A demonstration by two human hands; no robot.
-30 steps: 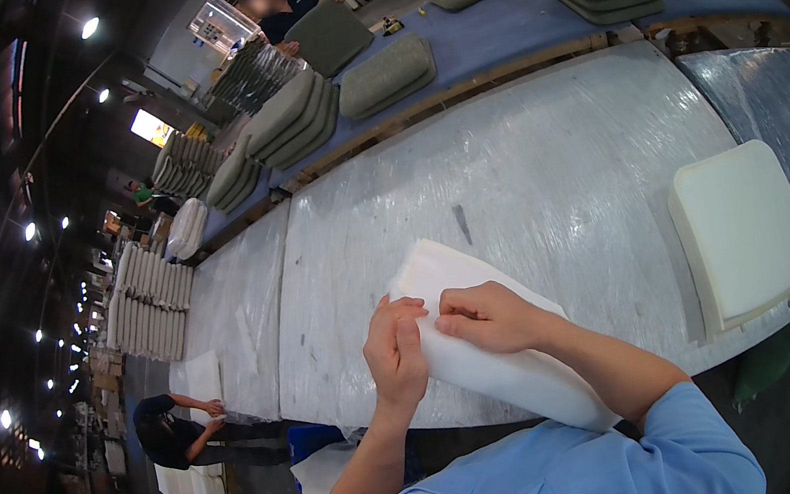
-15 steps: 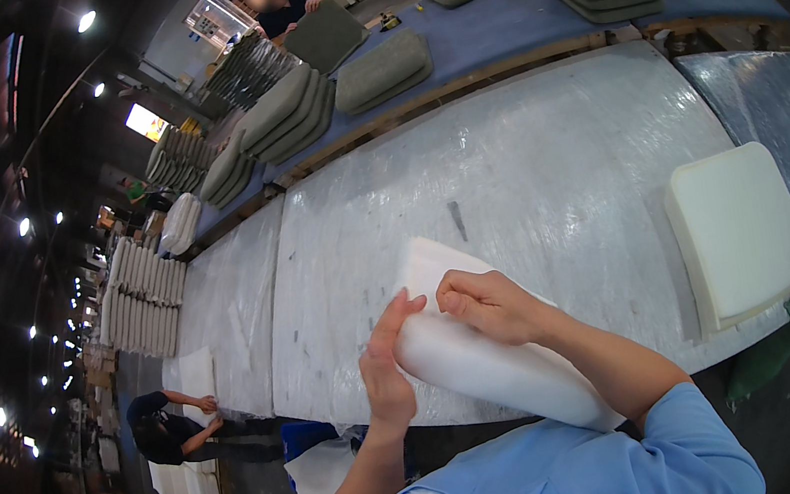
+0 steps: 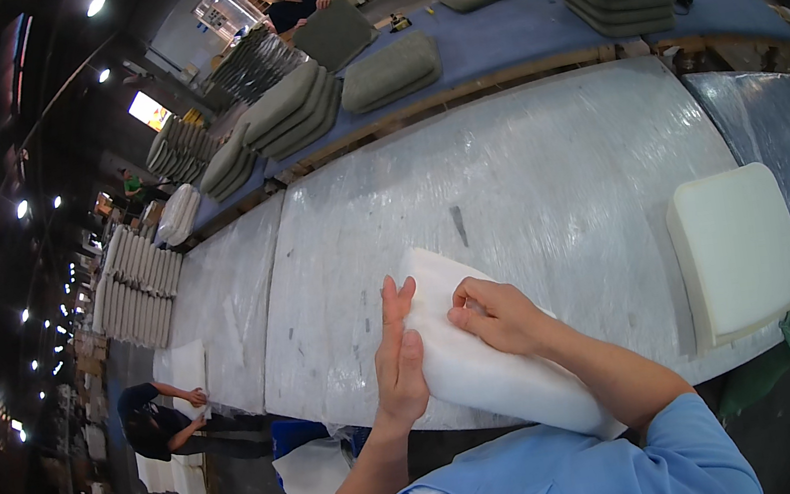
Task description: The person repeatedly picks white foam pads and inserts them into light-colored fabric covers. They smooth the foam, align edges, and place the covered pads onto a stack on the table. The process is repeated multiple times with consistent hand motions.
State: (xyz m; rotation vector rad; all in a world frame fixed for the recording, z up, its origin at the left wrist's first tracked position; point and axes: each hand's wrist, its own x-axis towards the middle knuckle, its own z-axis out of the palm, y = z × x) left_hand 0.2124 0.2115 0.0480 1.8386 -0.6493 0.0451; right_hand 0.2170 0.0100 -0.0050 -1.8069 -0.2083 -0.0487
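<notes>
A thick white cushion (image 3: 510, 382) with a soft, fluffy surface leans between my body and the table, its narrow far end on the plastic-covered top. Along its left side rests my left hand (image 3: 398, 358), open, with fingers stretched out and the thumb against the cushion. My right hand (image 3: 496, 319) lies on the cushion's upper face, fingers curled and closed at the surface. The exact bit it pinches is partly hidden by the fingers.
White cushion pads (image 3: 741, 249) lie stacked at the table's right end. Beyond the plastic-wrapped table (image 3: 504, 161) runs a blue bench (image 3: 506, 29) with grey-green cushions (image 3: 391, 71). Co-workers stand behind it; another person (image 3: 152, 423) works at the left.
The cushion has turned so more of its upper face shows. My left hand has straightened along its side; my right hand has shifted slightly right and nearer.
</notes>
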